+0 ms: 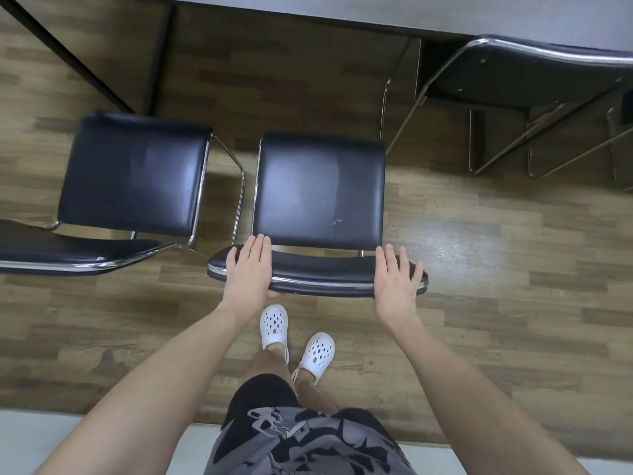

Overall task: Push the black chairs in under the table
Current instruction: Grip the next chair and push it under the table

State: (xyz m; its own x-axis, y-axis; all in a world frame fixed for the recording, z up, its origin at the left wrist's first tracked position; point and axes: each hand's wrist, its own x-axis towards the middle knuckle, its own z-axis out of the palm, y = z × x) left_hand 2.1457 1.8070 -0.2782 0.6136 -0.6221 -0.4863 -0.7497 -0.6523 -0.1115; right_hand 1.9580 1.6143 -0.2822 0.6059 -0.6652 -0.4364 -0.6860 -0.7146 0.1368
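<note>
A black chair (320, 190) with a chrome frame stands in front of me, its seat out from under the grey table (376, 10). My left hand (247, 270) lies flat with straight fingers on the left end of its backrest (322, 274). My right hand (397, 282) has straight, spread fingers over the right end of the backrest. A second black chair (133, 173) stands to the left, also out from the table. A third black chair (534, 73) at the right sits with its seat under the table edge.
Wood-look floor (496, 234) runs all around. A black table leg (157, 63) and a slanted brace stand behind the left chair. My feet in white clogs (274, 325) are just behind the middle chair. A pale floor strip lies at the bottom.
</note>
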